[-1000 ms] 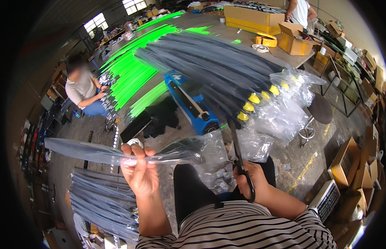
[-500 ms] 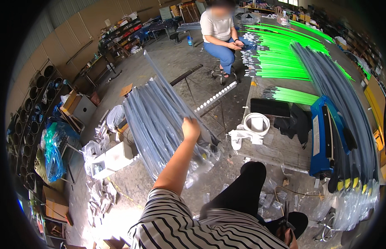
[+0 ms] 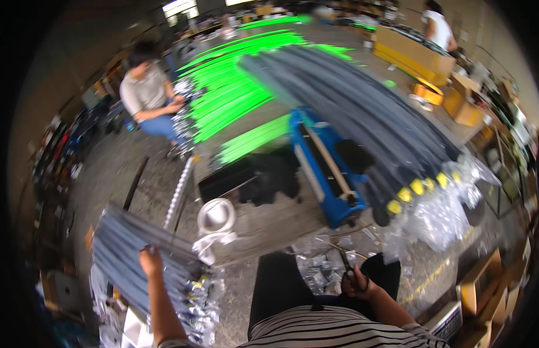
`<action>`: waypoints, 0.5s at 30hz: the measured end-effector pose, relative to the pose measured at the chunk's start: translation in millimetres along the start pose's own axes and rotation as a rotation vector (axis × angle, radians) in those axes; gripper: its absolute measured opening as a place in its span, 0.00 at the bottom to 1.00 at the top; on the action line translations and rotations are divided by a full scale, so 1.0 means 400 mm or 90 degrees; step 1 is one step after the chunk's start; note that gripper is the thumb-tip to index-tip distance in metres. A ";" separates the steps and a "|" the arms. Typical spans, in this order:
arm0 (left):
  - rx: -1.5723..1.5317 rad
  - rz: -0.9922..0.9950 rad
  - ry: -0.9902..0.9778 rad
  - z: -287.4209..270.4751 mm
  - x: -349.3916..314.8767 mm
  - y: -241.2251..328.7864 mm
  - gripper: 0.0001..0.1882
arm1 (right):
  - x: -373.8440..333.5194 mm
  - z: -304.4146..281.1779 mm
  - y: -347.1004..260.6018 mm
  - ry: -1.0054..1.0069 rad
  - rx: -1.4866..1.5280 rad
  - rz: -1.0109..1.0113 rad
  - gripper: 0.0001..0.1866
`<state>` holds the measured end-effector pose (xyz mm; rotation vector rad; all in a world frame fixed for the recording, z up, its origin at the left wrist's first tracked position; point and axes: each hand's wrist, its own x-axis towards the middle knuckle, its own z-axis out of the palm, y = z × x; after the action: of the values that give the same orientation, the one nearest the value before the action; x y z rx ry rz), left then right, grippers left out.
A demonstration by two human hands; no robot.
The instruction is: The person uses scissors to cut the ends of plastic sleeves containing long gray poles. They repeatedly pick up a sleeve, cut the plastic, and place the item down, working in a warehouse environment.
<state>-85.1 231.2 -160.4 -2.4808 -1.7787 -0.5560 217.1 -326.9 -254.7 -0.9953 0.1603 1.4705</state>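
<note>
At the lower left, my left hand [image 3: 150,262] is closed at the upper layer of a bundle of long dark lengths in clear plastic sleeves [image 3: 127,249]. Its fingers look pinched on one sleeved length, though blur softens the detail. My right hand [image 3: 362,285] is wrapped round the handles of dark scissors [image 3: 345,262], held above my right thigh with the blades pointing up and away. On the bench at the right lie more long dark sleeved lengths [image 3: 362,133], with yellow ends and loose clear plastic [image 3: 437,217] at the near end.
A blue bench device [image 3: 321,168] stands beside a white roll [image 3: 216,216], a black flat tray-like object [image 3: 226,178] and dark cloth [image 3: 272,177]. Bright green rods [image 3: 240,81] cover the far bench. One person [image 3: 144,95] sits there; another [image 3: 440,29] is behind cardboard boxes [image 3: 411,52]. Plastic scraps [image 3: 321,269] litter the floor.
My view has swung right, so the scene shifts left. The scissors in my right hand have come up into plainer sight. The sleeved length at my left hand no longer sticks up high.
</note>
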 end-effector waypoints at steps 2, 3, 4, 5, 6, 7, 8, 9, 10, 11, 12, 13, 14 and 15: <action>-0.241 0.080 0.131 -0.156 0.078 0.104 0.12 | 0.009 -0.009 -0.019 -0.046 0.024 0.005 0.33; -0.373 0.082 0.089 -0.315 0.046 0.301 0.13 | 0.011 -0.027 -0.015 -0.064 0.015 -0.021 0.33; -0.499 0.181 0.110 -0.422 0.015 0.434 0.13 | 0.012 -0.030 -0.014 -0.071 0.036 -0.031 0.33; -0.616 0.257 0.072 -0.494 -0.022 0.563 0.13 | 0.009 -0.035 -0.013 -0.074 0.054 -0.038 0.33; -0.731 0.332 0.026 -0.554 -0.070 0.692 0.13 | 0.003 -0.042 -0.010 -0.078 0.052 -0.059 0.33; -0.798 0.398 -0.083 -0.611 -0.139 0.814 0.12 | -0.002 -0.052 -0.006 -0.080 0.049 -0.076 0.33; -0.824 0.476 -0.182 -0.645 -0.200 0.909 0.10 | -0.002 -0.065 -0.001 -0.097 0.046 -0.077 0.33; -0.855 0.546 -0.301 -0.661 -0.260 0.982 0.11 | -0.005 -0.061 -0.001 -0.092 0.061 -0.067 0.33; -0.823 0.597 -0.409 -0.658 -0.324 1.071 0.10 | -0.013 -0.077 0.007 -0.088 0.068 -0.082 0.32; -0.771 0.604 -0.510 -0.650 -0.384 1.133 0.11 | -0.010 -0.078 0.009 -0.104 0.064 -0.090 0.32; -0.753 0.579 -0.613 -0.627 -0.438 1.188 0.13 | -0.014 -0.071 0.007 -0.107 0.058 -0.091 0.32; -0.728 0.518 -0.685 -0.588 -0.474 1.232 0.18 | -0.017 -0.059 -0.001 -0.114 0.047 -0.090 0.32; -0.729 0.464 -0.686 -0.533 -0.500 1.277 0.27 | -0.025 -0.058 -0.005 -0.114 0.038 -0.090 0.32; -0.743 0.391 -0.676 -0.479 -0.512 1.321 0.34 | -0.029 -0.064 -0.005 -0.113 0.045 -0.089 0.32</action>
<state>294.9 -181.3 47.7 -4.4531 -0.4543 -0.1912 229.0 -351.5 -261.8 -0.7994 0.0146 1.4076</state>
